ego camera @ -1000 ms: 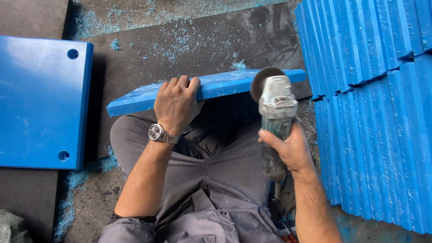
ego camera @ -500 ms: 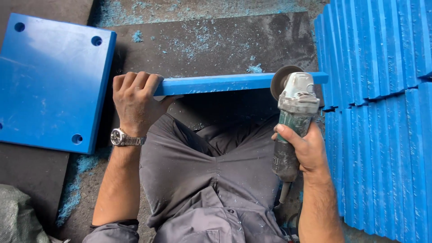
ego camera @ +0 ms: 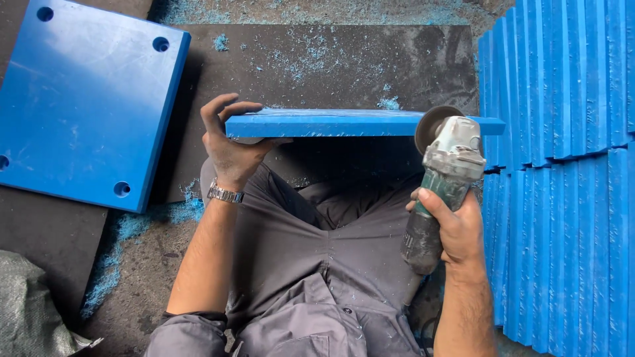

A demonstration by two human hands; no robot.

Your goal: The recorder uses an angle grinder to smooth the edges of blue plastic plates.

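A thick blue plastic slab [ego camera: 331, 123] stands on edge across my lap, its long narrow edge facing up. My left hand [ego camera: 231, 142] grips its left end, fingers curled over the top and thumb under. My right hand [ego camera: 446, 225] is wrapped around the body of a dusty grey-green angle grinder [ego camera: 440, 178]. The grinder's disc [ego camera: 431, 125] rests against the slab's right end, near the top edge. I sit on the ground in grey trousers, with a metal watch [ego camera: 225, 194] on my left wrist.
A large blue square plate with corner holes [ego camera: 79, 99] lies flat at the left. Several blue slabs [ego camera: 562, 165] stand stacked on edge along the right. Blue shavings litter the dark mat [ego camera: 331, 59]. A grey sack [ego camera: 26, 311] sits at bottom left.
My left hand slid from the slab's middle to its left end and now grips from below. The slab has levelled out. The grinder stays at the right end.
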